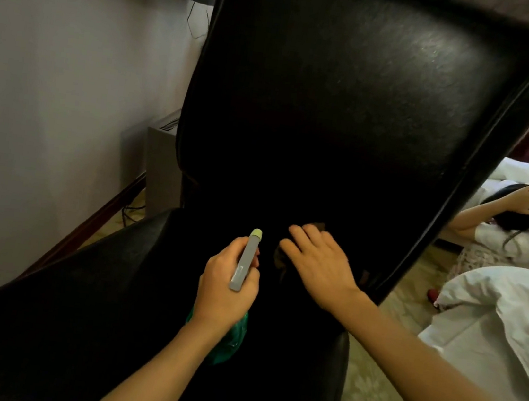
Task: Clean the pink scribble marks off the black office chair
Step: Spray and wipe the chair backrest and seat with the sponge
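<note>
At the lower edge of the backrest of the black leather office chair (338,92), toward its right side, we have the right hand (318,268) laid flat with fingers spread, pressing a dark brown cloth (282,261) to the leather. Our left hand (228,283) curls round the neck of a green translucent spray bottle with a grey nozzle head (245,261), above the middle of the seat, nozzle toward the cloth.

Pink marks: we see none; that zone lies in deep shadow, so we cannot tell whether any remain.

Judged step: wiping a wetted patch. Next move likely calls for firm strokes, then a check in better light.

Room: broad leather above and left of the cloth; the chair's right edge is near, white bedding (493,314) beyond it.
</note>
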Demonstrator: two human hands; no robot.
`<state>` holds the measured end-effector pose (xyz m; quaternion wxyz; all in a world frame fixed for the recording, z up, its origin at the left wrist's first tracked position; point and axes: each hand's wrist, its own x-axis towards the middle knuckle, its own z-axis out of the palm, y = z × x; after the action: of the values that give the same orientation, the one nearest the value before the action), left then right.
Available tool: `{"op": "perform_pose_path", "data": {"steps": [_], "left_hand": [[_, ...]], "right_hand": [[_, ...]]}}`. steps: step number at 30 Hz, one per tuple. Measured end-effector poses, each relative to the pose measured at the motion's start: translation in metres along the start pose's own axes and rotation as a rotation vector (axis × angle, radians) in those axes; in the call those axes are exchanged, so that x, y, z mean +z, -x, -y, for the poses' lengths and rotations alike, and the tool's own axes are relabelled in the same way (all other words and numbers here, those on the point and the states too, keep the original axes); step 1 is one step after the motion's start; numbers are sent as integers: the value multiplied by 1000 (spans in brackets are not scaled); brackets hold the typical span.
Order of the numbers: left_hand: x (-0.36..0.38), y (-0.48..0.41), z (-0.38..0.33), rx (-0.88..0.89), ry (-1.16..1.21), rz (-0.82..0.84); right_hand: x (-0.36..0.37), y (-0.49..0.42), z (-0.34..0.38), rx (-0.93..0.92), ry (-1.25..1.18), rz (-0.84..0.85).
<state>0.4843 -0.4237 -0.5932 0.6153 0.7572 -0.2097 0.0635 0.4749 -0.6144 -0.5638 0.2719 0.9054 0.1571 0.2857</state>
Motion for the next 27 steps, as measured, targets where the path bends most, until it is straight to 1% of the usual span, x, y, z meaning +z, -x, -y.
{"op": "perform_pose_path", "data": {"steps": [2, 4, 7, 10, 12, 15, 18, 20, 23, 27], "left_hand": [[-1, 3, -2, -16, 33, 20], [-2, 6, -3, -24, 80, 30], [-1, 13, -8, 1, 115, 11], [1, 20, -19, 7, 122, 9], [-2, 25, -29, 9, 128, 5], [-9, 34, -43, 32, 145, -23], [-16, 50, -59, 42, 169, 6], [-20, 61, -72, 39, 187, 18], [-27, 73, -85, 7, 205, 17], [-29, 83, -89, 20, 196, 7]], "right_hand": [[-28, -3, -18, 57, -63, -92], [-62, -10, -51, 165, -81, -197], [-105, -15, -112, 449, -113, -354], [-134, -7, -157, 720, -278, -389], [-142, 7, -170, 816, -425, -332], [-133, 40, -167, 830, -540, -183], [-111, 63, -158, 814, -730, -50], [-102, 65, -157, 807, -855, -10], [-105, 59, -157, 869, -1063, 52], [-114, 55, -158, 935, -1187, 99]]}}
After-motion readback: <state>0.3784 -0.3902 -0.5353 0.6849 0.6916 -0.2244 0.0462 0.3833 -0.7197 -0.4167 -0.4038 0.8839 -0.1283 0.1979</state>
